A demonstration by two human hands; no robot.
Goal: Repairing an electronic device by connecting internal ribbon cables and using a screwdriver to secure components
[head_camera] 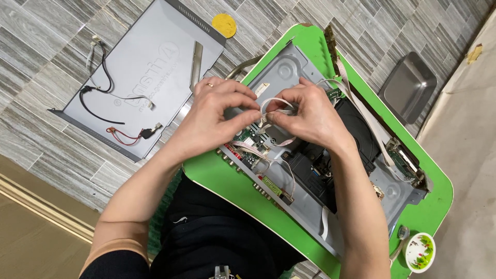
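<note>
A: What sits between the two hands?

B: A flat white ribbon cable (275, 105), bent into a loop above the open chassis (289, 67) of a disc player. The left hand (214, 116) pinches one side of the loop between thumb and fingertips; the right hand (310, 116) pinches the other side the same way. Both grips are narrow and closed on the cable, and the two sets of fingertips nearly touch.

A: And under the cable?

B: A green circuit board (251, 139) at the near edge of the chassis, with the black disc drive (315, 165) just beside it. A second, longer ribbon (361, 111) runs along the far side towards a small board (405, 160) at the chassis end.

A: What does the chassis rest on?

B: A green table (227, 186) with rounded corners. At its corner stand a small flowered bowl (419, 252) and a spoon (402, 235).

A: Anything on the floor?

B: The grey cover (150, 62) of the player lies well apart on the tiles, with loose black and red wires (103, 88) on it. A yellow round pad (223, 25) lies by its edge, and a metal tray (408, 85) sits beyond the table.
</note>
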